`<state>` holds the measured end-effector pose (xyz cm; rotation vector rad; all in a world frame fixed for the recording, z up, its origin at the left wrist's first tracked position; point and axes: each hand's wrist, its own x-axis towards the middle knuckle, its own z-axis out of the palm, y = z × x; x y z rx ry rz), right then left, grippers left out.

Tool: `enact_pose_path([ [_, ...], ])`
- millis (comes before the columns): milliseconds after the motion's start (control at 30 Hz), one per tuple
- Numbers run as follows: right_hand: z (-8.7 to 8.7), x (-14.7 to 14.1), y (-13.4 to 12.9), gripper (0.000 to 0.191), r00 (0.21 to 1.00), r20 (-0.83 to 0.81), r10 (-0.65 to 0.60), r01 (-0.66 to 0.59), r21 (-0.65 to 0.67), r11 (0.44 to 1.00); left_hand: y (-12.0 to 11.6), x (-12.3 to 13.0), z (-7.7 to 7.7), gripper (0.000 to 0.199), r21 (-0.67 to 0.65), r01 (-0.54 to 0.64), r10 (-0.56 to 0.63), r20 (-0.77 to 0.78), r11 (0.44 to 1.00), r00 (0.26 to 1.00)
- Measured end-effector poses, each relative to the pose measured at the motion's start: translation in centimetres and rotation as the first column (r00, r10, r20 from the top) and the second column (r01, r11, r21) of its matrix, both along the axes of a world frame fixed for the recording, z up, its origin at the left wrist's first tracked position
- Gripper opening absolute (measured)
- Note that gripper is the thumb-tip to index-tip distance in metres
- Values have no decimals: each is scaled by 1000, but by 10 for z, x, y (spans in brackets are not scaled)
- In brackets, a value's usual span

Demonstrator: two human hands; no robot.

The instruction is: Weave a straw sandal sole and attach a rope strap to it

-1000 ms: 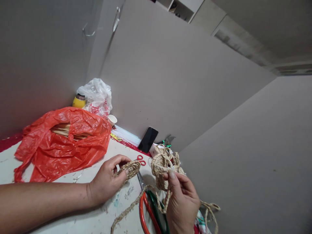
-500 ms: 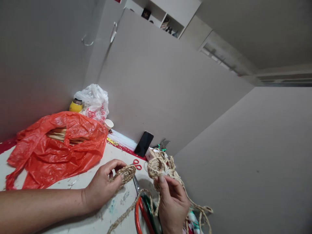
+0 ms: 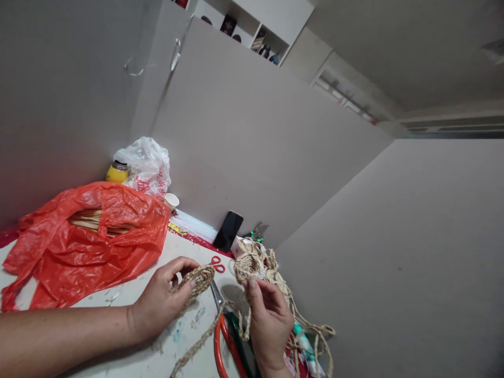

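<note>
My left hand point(image 3: 161, 299) grips a flat oval coil of braided straw cord point(image 3: 200, 280) between thumb and fingers. To its right, my right hand point(image 3: 270, 320) has thumb and forefinger pinched together; what lies between the fingertips is too small to make out. Just beyond those fingertips rests another round braided coil point(image 3: 247, 266), with loops of loose cord point(image 3: 293, 299) trailing right and down. A strand of braid point(image 3: 197, 344) curves over the table between my hands. Large scissors with orange handles point(image 3: 219, 346) lie beneath it, their blades pointing away.
An orange plastic bag point(image 3: 118, 257) of straw strips covers the left of the white table point(image 3: 157, 275). Behind are a yellow jar point(image 3: 117, 172), a white bag point(image 3: 151, 163), a paper cup point(image 3: 171, 201), a phone point(image 3: 228, 231), pliers point(image 3: 258, 232) and small red scissors point(image 3: 218, 264).
The whole view has shifted slightly, so that most things appear a little further left. My hands keep nearly the same pose, with the coil still in my left hand.
</note>
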<state>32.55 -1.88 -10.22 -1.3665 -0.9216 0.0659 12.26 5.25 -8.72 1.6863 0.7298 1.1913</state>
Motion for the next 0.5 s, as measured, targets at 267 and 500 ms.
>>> enact_pose_path([
  [267, -6, 12, 8, 25, 1000, 2, -26, 26, -20, 999, 0, -3, 0, 20, 12, 8, -8, -31, 1000, 999],
  [500, -10, 16, 8, 22, 1000, 20, -19, 20, -30, 999, 2, -2, -3, 20, 6, 19, -19, -45, 1000, 999],
])
